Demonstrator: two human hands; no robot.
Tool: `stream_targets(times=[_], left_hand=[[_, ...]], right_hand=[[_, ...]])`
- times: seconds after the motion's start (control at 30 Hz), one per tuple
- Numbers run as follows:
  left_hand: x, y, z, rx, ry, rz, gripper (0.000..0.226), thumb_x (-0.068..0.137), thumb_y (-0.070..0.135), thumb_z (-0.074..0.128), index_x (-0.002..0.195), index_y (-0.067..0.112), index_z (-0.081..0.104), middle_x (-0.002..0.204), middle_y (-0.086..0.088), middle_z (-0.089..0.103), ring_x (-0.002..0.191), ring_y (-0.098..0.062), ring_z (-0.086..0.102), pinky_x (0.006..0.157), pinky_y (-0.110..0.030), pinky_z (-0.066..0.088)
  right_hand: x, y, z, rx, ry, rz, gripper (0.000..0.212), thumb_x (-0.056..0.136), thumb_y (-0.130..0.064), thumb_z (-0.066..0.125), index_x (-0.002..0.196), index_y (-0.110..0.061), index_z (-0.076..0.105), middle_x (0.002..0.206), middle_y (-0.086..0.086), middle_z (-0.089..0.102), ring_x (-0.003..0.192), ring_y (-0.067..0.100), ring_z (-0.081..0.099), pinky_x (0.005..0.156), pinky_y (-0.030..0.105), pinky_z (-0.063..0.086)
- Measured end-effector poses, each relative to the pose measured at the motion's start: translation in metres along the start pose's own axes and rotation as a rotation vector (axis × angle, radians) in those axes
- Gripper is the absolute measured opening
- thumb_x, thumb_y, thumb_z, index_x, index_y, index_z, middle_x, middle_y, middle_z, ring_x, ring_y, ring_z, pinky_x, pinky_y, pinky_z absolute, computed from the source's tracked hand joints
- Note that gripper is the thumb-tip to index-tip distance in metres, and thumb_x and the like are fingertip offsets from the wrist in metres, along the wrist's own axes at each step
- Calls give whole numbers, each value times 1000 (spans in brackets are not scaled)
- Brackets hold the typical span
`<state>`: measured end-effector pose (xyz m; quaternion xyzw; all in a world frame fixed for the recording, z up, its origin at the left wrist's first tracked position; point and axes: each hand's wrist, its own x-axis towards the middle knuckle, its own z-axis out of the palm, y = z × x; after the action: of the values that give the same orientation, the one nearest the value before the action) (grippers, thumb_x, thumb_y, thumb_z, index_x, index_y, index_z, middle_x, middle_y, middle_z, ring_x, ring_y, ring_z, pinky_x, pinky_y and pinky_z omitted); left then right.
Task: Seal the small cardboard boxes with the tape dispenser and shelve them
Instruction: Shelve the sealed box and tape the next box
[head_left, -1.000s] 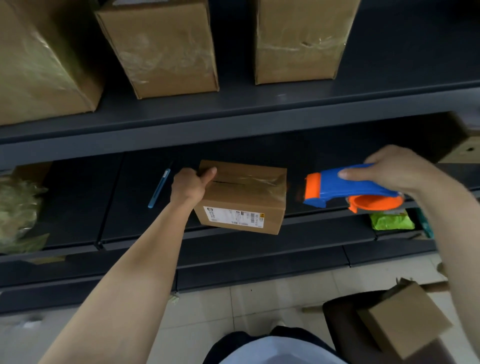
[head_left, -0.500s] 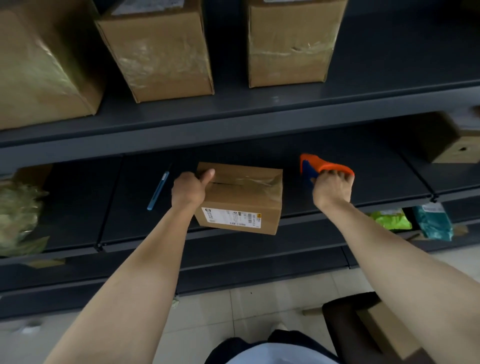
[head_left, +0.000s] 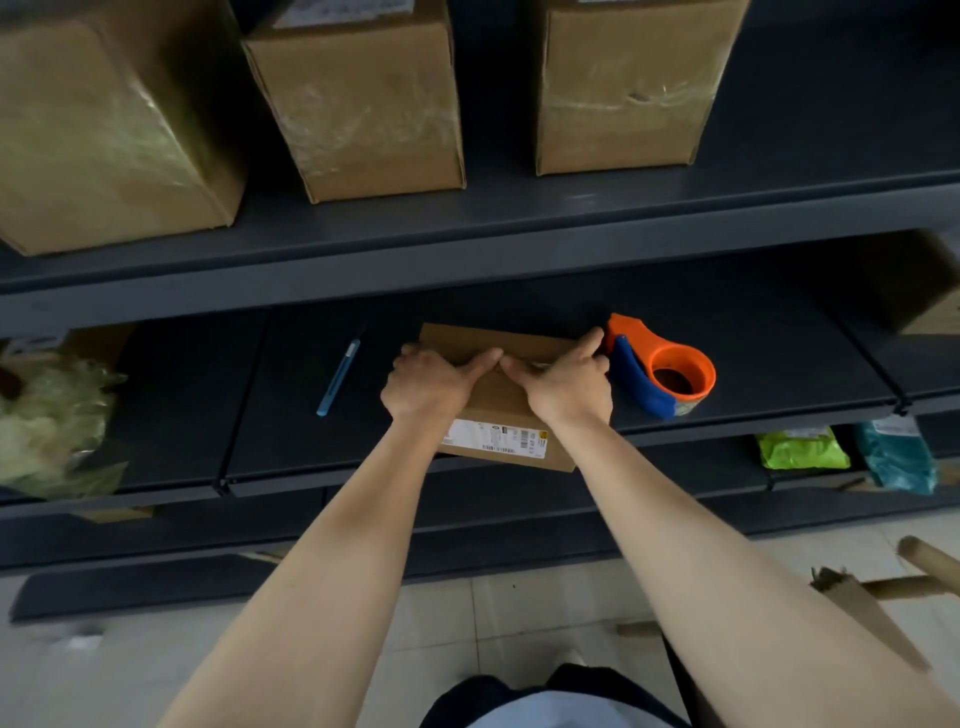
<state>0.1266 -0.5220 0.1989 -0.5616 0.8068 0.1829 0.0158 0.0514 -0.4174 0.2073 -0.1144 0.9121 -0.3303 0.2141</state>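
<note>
Down goes the dispenser: the right hand (head_left: 566, 387) has let go of the blue and orange tape dispenser (head_left: 660, 374), which now lies on the dark grey metal middle shelf (head_left: 779, 364) just beside the right end of the small brown cardboard box (head_left: 493, 402), its orange ring facing up and toward us. That right hand has come across to join the left hand (head_left: 431, 387) on the box. Both hands now hold it, one at each end. The thumbs stretch inward along the top until they nearly meet at the middle, and the fingers (head_left: 410, 351) curl over the ends and far edge. The box itself has stayed at the front edge of the middle shelf, its white printed label (head_left: 493, 439) on the near face. To the left of the box, well apart from it, a slim blue pen-like tool (head_left: 338, 376) lies at a slant on the same shelf. A bundle of clear crumpled plastic (head_left: 52, 421) sits at the far left. Up on the top shelf (head_left: 571, 208) stand three large taped cardboard cartons (head_left: 363, 104) in a row. Lower right, a bright green packet (head_left: 802, 448) and a teal packet (head_left: 893, 457) rest side by side on the shelf beneath. Pale floor tiles (head_left: 493, 613) show between the forearms.
</note>
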Motion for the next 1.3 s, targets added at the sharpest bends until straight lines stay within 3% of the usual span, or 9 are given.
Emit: stream_targets(times=[0.3, 0.4, 0.47, 0.53, 0.67, 0.83, 0.93, 1.17, 1.3], left_hand=[[21, -13, 0, -161, -24, 4, 87, 70, 79, 53, 114, 4, 53, 103, -8, 63, 100, -28, 62, 65, -32, 41], [25, -24, 0, -249, 6, -20, 73, 75, 75, 51, 100, 6, 57, 97, -9, 64, 92, -28, 62, 61, -32, 40], [25, -24, 1, -272, 44, -31, 73, 78, 75, 46, 102, 7, 59, 99, -10, 65, 91, -28, 62, 62, -32, 39], [18, -19, 2, -249, 14, -39, 81, 76, 80, 42, 106, 6, 57, 98, -9, 63, 90, -27, 61, 64, -33, 40], [10, -9, 5, -75, -55, 13, 112, 64, 90, 41, 133, 2, 43, 119, -13, 59, 106, -31, 60, 74, -35, 46], [21, -19, 2, -256, -7, 56, 60, 84, 70, 45, 75, 12, 52, 70, -1, 54, 68, -19, 55, 52, -27, 35], [24, -26, 1, -365, 38, 31, 54, 93, 61, 37, 68, 15, 48, 65, 0, 52, 64, -18, 55, 48, -27, 32], [21, -22, 2, -609, -25, -61, 47, 98, 52, 33, 77, 14, 51, 73, -2, 54, 60, -13, 50, 50, -27, 34], [19, -24, -5, -742, -195, -118, 59, 96, 56, 34, 120, 5, 51, 100, -3, 60, 85, -18, 59, 76, -30, 48]], right_hand=[[13, 24, -14, 144, -57, -96, 74, 97, -39, 53, 155, -17, 13, 143, 10, 48, 121, 27, 54, 83, 26, 44], [12, 39, -15, 380, -88, -93, 65, 100, -33, 47, 155, -19, 14, 152, 5, 37, 135, 22, 41, 101, 24, 36], [14, 42, -12, 474, -86, -59, 57, 101, -34, 45, 152, -17, 27, 149, 4, 42, 134, 22, 42, 107, 31, 36], [16, 37, -10, 435, -74, -31, 48, 98, -37, 50, 140, -14, 45, 135, 5, 55, 115, 20, 53, 92, 31, 42], [12, 21, -5, 240, -11, 28, 78, 78, -58, 68, 133, -9, 40, 124, 8, 56, 111, 28, 58, 80, 32, 45], [22, 30, -8, 211, 13, -31, 49, 94, -51, 51, 118, -8, 55, 96, 4, 61, 82, 20, 60, 64, 27, 43], [23, 40, -13, 371, 6, -9, 37, 100, -44, 42, 105, -12, 60, 76, -2, 55, 70, 16, 54, 53, 25, 35], [17, 36, -10, 565, -22, 87, 43, 103, -41, 33, 126, -12, 55, 100, 5, 59, 90, 19, 56, 78, 33, 42], [17, 31, -12, 626, -18, 154, 41, 103, -40, 35, 123, -11, 54, 86, 1, 55, 85, 19, 54, 75, 33, 40]])
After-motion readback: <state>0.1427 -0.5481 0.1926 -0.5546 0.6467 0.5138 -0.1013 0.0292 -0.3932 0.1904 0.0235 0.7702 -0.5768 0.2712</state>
